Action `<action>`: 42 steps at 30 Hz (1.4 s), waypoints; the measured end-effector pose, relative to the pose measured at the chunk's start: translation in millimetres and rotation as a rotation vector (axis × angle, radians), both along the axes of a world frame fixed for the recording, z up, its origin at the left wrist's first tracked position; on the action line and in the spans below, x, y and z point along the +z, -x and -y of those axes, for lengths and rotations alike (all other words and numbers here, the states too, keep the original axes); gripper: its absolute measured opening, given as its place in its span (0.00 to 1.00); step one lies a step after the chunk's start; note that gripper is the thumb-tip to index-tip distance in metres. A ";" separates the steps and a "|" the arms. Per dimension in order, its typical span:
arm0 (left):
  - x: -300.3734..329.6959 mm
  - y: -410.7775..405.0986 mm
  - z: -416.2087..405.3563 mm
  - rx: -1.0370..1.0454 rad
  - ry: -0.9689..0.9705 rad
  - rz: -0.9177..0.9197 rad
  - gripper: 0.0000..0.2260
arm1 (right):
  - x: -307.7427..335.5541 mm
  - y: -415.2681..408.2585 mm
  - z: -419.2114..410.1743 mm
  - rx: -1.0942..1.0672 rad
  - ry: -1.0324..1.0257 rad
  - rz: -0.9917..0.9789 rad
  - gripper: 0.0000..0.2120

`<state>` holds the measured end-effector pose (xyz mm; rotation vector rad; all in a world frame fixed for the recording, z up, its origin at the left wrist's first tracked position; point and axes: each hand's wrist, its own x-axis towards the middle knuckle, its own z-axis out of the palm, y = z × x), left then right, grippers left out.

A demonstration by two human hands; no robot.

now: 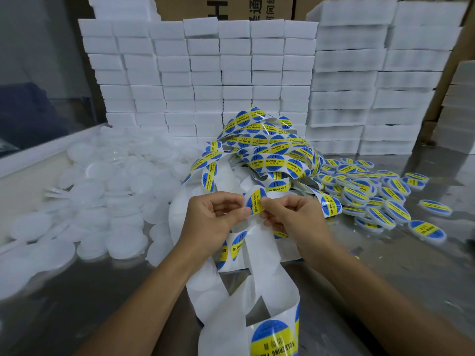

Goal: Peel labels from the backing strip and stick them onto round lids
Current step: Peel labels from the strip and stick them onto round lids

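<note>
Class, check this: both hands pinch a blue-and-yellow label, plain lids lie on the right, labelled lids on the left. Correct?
Sides are swapped. The head view shows plain lids on the left, labelled lids on the right. Left hand and right hand do pinch the label.

Left hand (218, 217) and right hand (290, 217) pinch one blue-yellow label (255, 201) on the backing strip (267, 255). Tangled label strip (267, 147) behind. Plain white lids (97, 201) heaped left, labelled lids (377, 194) right, on the surface (401, 258). White boxes (205, 73) stacked behind.

Stacked white boxes (231, 73), cardboard cartons (226, 7); perhaps steel tabletop (401, 265)
</note>
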<state>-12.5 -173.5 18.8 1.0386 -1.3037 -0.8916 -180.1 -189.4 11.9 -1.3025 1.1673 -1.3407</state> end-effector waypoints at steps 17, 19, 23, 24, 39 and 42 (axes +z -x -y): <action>-5.9 8.3 -3.8 -0.267 0.009 0.088 0.13 | -16.4 -5.4 -0.4 0.045 0.173 -0.026 0.10; -6.3 8.3 -1.9 -0.262 -0.006 0.044 0.12 | -18.8 -5.8 0.8 0.051 0.177 -0.005 0.08; -6.8 6.2 -2.3 -0.232 -0.025 -0.088 0.08 | -19.3 -10.6 -0.2 0.162 0.127 0.097 0.19; -6.5 5.4 -2.3 -0.219 -0.039 -0.096 0.11 | -19.7 -10.9 0.5 0.181 0.117 0.108 0.21; -11.8 11.0 4.3 -0.141 -0.123 -0.115 0.07 | -13.5 -8.3 -1.5 0.069 0.134 0.069 0.07; -10.9 6.9 6.4 -0.058 -0.051 -0.104 0.05 | -14.4 -11.4 -1.6 0.153 0.119 0.091 0.15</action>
